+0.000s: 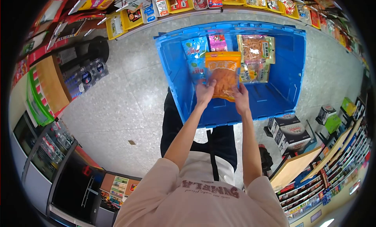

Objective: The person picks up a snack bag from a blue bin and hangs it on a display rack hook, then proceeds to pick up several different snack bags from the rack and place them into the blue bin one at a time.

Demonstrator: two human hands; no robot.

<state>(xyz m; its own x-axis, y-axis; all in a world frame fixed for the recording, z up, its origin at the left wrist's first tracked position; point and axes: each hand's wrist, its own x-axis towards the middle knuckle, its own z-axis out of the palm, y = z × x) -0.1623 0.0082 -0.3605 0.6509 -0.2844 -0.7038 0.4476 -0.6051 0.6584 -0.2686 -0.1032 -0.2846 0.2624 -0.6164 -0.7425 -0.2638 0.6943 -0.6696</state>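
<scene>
An orange snack bag [224,75] is held upright over a blue crate [164,58], its lower part between my two hands. My left hand [205,93] grips its lower left edge, and my right hand [241,98] its lower right edge. Inside the crate, light blue bags [194,49] lie at the left, partly behind the orange bag. A pink bag [217,42] shows just above it. To the right are a clear snack bag with brown contents [254,48] and a yellow and green bag [256,72].
Shelves with yellow bins [182,3] run along the top. Bottled drinks [87,75] stand on the left. At the lower right are black and white boxes [291,131] and a display rack [333,176]. Grey tiled floor [125,109] surrounds the crate.
</scene>
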